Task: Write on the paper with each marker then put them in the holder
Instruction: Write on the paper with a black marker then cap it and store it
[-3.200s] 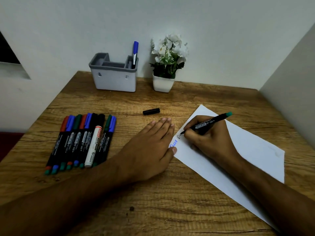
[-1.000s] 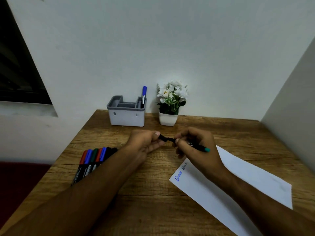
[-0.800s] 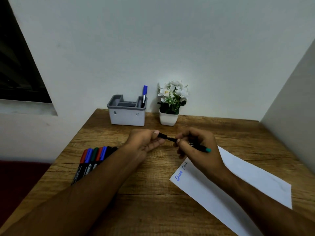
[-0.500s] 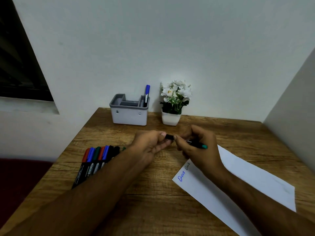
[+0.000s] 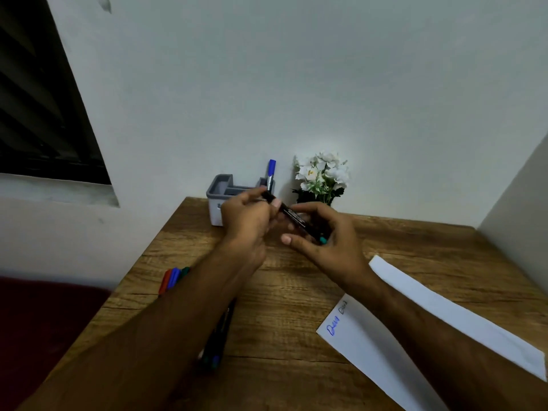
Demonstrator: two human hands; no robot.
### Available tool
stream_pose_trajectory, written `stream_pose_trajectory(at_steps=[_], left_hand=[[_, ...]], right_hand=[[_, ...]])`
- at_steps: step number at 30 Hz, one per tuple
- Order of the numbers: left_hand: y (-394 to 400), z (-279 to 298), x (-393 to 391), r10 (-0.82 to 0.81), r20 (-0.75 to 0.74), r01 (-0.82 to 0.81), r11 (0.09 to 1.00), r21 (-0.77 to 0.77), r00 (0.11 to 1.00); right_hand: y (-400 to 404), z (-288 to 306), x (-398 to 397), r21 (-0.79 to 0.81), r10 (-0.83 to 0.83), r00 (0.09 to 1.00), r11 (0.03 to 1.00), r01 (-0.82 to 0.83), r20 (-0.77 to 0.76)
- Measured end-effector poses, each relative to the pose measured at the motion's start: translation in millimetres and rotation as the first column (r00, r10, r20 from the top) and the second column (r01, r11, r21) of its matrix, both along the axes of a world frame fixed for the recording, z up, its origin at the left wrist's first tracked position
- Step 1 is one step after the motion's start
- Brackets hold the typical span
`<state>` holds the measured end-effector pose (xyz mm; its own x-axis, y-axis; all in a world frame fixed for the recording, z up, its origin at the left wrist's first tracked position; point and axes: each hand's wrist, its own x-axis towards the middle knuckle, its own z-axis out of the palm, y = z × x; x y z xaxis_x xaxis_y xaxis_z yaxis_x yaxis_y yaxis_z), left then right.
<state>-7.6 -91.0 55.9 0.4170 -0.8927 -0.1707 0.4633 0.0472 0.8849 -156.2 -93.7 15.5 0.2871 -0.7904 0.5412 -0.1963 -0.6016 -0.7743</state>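
Both hands hold one black marker (image 5: 293,217) with a green end, raised above the table in front of the grey holder (image 5: 216,208). My left hand (image 5: 247,221) grips its upper, capped end. My right hand (image 5: 323,235) holds the lower part near the green tip. A blue-capped marker (image 5: 271,173) stands in the holder's right slot. The white paper (image 5: 415,336) lies at the right, with a blue word and a dark word near its left corner. The row of unused markers (image 5: 173,277) lies at the left, mostly hidden under my left forearm.
A small white pot of white flowers (image 5: 321,176) stands right of the holder against the wall. The wooden table (image 5: 281,336) ends at a wall on the right and an open edge on the left, beside a dark window.
The cap has gone onto the marker. Both hands have lifted it up and away from me, toward the holder. The view has tilted upward.
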Motion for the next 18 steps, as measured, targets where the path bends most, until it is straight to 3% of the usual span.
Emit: stream_pose_trajectory(at_steps=[4,9,14,18], left_hand=[[-28,15,27,0.233,0.294,-0.155,0.952,-0.265,0.927],[-61,36,29,0.386,0.532,-0.12,0.876,-0.466,0.753],[-96,29,33,0.436,0.664,-0.081,0.866,-0.494,0.607],[-115,12,37,0.381,0.718,-0.105,0.911,-0.398,0.583]], right_hand=[[-7,3,12,0.03,-0.077,0.994,0.996,0.079,-0.083],[-23,-2,23,0.028,-0.177,0.966,0.982,0.185,-0.189],[-36,-6,29,0.017,-0.196,0.941,0.978,0.208,-0.276],[-40,-14,28,0.029,-0.176,0.945,0.981,0.191,-0.275]])
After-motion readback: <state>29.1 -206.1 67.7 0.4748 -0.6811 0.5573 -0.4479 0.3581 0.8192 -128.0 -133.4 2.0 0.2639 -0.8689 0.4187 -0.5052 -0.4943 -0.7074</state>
